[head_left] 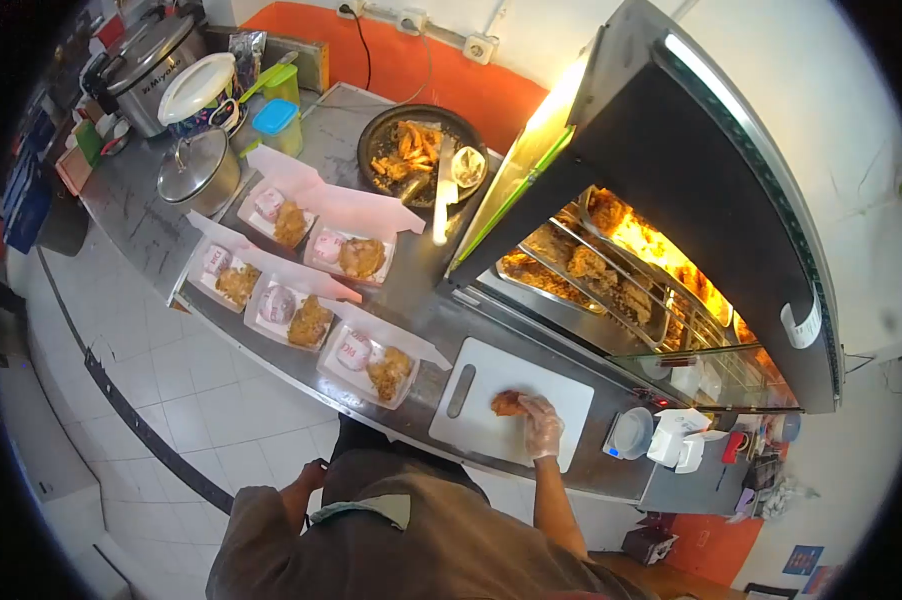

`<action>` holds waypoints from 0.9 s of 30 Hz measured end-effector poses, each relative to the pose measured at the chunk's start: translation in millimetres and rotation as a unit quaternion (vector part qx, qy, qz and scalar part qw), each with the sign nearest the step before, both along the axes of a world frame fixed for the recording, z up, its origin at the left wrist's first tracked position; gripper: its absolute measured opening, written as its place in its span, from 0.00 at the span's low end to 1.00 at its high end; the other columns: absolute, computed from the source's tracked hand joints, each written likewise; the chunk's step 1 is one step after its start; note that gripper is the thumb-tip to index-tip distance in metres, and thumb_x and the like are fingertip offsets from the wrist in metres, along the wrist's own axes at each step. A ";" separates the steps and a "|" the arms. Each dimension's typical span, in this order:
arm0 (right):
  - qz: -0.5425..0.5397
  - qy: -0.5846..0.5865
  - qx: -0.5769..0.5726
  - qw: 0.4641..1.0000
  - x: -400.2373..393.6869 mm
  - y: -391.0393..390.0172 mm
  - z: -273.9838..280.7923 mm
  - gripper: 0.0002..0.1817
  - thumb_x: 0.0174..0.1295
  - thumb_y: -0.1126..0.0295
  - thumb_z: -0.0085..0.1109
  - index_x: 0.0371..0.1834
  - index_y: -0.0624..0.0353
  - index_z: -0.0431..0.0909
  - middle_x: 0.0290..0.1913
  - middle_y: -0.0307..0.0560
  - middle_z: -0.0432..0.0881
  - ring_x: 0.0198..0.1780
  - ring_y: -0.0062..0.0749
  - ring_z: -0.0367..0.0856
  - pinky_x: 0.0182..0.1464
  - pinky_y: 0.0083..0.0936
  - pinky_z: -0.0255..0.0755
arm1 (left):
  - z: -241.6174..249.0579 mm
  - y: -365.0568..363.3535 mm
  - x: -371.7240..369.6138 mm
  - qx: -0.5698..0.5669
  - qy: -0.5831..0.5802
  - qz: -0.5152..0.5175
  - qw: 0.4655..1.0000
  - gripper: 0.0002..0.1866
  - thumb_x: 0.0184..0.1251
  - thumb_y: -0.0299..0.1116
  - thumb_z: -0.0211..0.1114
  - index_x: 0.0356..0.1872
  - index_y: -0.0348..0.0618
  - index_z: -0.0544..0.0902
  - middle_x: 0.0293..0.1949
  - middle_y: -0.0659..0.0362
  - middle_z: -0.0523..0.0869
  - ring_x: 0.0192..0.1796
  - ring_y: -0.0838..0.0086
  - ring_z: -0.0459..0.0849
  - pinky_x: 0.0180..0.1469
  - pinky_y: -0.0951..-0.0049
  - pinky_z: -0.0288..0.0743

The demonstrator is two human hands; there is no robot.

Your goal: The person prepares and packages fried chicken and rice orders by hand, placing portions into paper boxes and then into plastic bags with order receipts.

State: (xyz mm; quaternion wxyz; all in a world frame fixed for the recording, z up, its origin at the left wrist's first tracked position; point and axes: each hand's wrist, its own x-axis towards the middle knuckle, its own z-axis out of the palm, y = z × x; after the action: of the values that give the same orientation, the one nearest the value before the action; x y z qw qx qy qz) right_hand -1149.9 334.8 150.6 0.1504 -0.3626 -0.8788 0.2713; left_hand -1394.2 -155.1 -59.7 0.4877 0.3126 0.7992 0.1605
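Note:
My right hand [543,428], in a clear plastic glove, is at a piece of fried chicken [508,403] on the white cutting board [481,425]. Its fingers are closed around the right end of the piece. Down by my side at the lower left is my left hand [313,474], bare, its fingers too small and dark to read. Left of the board stand several open paper boxes [349,376], each with a wrapped round bundle [353,351] and fried chicken [390,374] inside.
A lit glass warmer [611,260] with chicken stands behind the board. Beyond the boxes are a dark stone plate [373,135] with a knife [443,190] on it, a lidded pot [197,168] and plastic tubs [277,124]. A scale [628,434] sits right of the board.

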 end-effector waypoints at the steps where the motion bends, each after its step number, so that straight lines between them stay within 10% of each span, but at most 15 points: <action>1: 0.026 -0.061 0.092 0.994 0.8 -6.3 -10.0 0.23 0.47 0.82 0.57 0.48 0.52 0.81 0.51 0.47 0.81 0.59 0.44 0.75 0.64 0.36 0.68 | -18.5 -10.4 -0.5 0.008 0.027 -0.034 0.999 0.12 0.62 0.44 0.58 0.42 0.55 0.85 0.39 0.53 0.85 0.43 0.56 0.84 0.49 0.60 0.78; 5: 0.112 -0.174 0.165 0.964 -16.0 -2.9 13.6 0.19 0.45 0.79 0.58 0.43 0.52 0.81 0.54 0.50 0.77 0.60 0.50 0.72 0.63 0.40 0.69 | -7.8 -24.6 -23.6 0.063 0.056 -0.072 0.994 0.08 0.64 0.40 0.58 0.37 0.52 0.83 0.36 0.51 0.86 0.38 0.58 0.86 0.47 0.61 0.79; 6: 0.114 -0.171 0.165 0.965 -25.5 -2.7 14.3 0.19 0.45 0.79 0.58 0.43 0.52 0.81 0.54 0.50 0.77 0.60 0.50 0.72 0.63 0.40 0.69 | -2.5 -26.2 -21.2 -0.044 -0.017 0.088 0.995 0.11 0.63 0.43 0.60 0.37 0.49 0.82 0.32 0.50 0.87 0.39 0.57 0.86 0.47 0.61 0.79; 13: 0.193 0.076 0.094 0.974 -338.7 -4.7 159.8 0.18 0.54 0.79 0.52 0.49 0.51 0.78 0.53 0.54 0.78 0.55 0.51 0.76 0.52 0.41 0.74 | 5.4 -51.6 -43.6 -0.144 -0.039 0.129 0.980 0.19 0.58 0.50 0.66 0.41 0.46 0.83 0.35 0.49 0.88 0.43 0.55 0.86 0.48 0.62 0.80; 18: -0.100 -0.180 0.073 0.976 -452.6 101.5 44.7 0.20 0.57 0.65 0.54 0.53 0.57 0.75 0.42 0.51 0.83 0.45 0.48 0.81 0.49 0.41 0.75 | -14.2 -62.3 -77.5 -0.027 0.046 0.125 0.991 0.17 0.62 0.49 0.64 0.41 0.47 0.83 0.39 0.50 0.87 0.46 0.56 0.85 0.51 0.62 0.78; 23: -0.173 0.036 -0.241 0.954 -462.6 121.0 23.8 0.19 0.62 0.58 0.53 0.55 0.51 0.73 0.37 0.44 0.81 0.37 0.37 0.79 0.39 0.36 0.74 | -3.8 -62.9 -100.2 -0.031 0.017 0.229 0.973 0.15 0.62 0.47 0.64 0.39 0.48 0.84 0.34 0.54 0.87 0.38 0.61 0.86 0.43 0.61 0.80; 25: -0.171 0.130 -0.314 0.925 -458.0 111.4 28.9 0.19 0.64 0.56 0.53 0.55 0.49 0.72 0.35 0.42 0.80 0.34 0.32 0.78 0.34 0.35 0.74 | -29.5 -80.9 -101.8 0.085 0.152 0.007 0.985 0.14 0.61 0.47 0.64 0.37 0.48 0.85 0.39 0.51 0.86 0.38 0.61 0.86 0.42 0.61 0.80; 27: -0.156 0.236 -0.262 0.923 -440.0 84.3 23.0 0.18 0.65 0.56 0.53 0.55 0.49 0.73 0.29 0.37 0.76 0.28 0.27 0.74 0.29 0.31 0.70 | -33.7 -74.8 -107.0 0.040 0.092 0.038 0.994 0.14 0.62 0.46 0.63 0.40 0.49 0.84 0.42 0.49 0.85 0.41 0.57 0.85 0.43 0.60 0.80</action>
State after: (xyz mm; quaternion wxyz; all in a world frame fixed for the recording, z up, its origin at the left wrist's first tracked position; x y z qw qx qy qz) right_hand -1589.8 419.2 173.6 0.2937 -0.4473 -0.6476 0.5425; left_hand -1501.2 -229.9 -93.4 0.3926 0.3145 0.8451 0.1811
